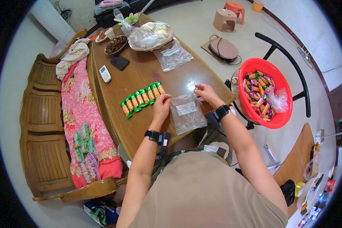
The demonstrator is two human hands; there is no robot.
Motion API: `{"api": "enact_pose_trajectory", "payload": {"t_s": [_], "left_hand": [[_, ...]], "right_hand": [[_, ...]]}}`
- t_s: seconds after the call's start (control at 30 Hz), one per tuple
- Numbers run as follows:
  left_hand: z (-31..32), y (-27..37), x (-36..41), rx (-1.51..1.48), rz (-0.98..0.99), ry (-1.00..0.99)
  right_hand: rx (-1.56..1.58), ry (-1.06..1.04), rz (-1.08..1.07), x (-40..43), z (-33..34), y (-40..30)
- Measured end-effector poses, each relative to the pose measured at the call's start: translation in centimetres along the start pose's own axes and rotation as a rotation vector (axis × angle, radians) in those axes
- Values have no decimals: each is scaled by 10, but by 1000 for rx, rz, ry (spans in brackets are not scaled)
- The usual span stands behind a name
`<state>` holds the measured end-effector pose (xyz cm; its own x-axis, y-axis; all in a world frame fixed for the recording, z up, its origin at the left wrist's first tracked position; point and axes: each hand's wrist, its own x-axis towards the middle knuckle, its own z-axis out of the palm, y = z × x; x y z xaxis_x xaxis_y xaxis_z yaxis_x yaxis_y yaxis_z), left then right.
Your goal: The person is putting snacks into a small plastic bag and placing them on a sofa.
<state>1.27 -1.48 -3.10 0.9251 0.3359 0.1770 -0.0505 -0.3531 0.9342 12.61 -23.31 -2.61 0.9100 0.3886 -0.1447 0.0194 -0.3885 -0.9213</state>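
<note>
A transparent plastic bag (188, 114) with a white striped label panel lies at the table's near edge, its lower right part reaching over the rim. My left hand (162, 106) pinches its upper left corner between thumb and fingertips. By the upper right corner is my right hand (207, 93), fingers bent; whether they grip the film is hard to see. Left of the bag, several green-and-orange wrapped snack packets (142, 97) stand side by side in a slanting row, close to my left hand. Each wrist wears a black strap with a small device.
On the wooden table (136, 68) are more plastic bags (173, 55), a covered basket (151, 35), a remote control (105, 74) and food plates (116, 44). A red basin (287, 114) of wrapped snacks rests on a chair at right. Filled snack bags (85, 154) lie on the wooden bench (42, 122).
</note>
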Motion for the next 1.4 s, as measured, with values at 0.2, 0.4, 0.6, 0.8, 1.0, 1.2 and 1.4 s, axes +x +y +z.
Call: {"api": "enact_pose_trajectory", "payload": {"t_s": [0.2,0.4,0.6,0.8,1.0,1.2,1.4], "left_hand": [[4,-1,2,-51,8,24],[6,0,4,-79,-33,11],[13,-6,9,-43,9,200],[2,30,-3,277,197,129],[22,33,-15,464,476,-15],[35,24,-17,641,465,-186],[39,22,-12,719,396,-280]], "right_hand": [[166,-215,285,2,-11,-16],[233,-118,265,2,-3,-8],[285,43,172,2,5,-1],[227,141,107,8,-1,6],[74,297,-92,18,4,18],[-105,416,-74,12,-2,3],[-457,299,-622,-29,0,-25]]}}
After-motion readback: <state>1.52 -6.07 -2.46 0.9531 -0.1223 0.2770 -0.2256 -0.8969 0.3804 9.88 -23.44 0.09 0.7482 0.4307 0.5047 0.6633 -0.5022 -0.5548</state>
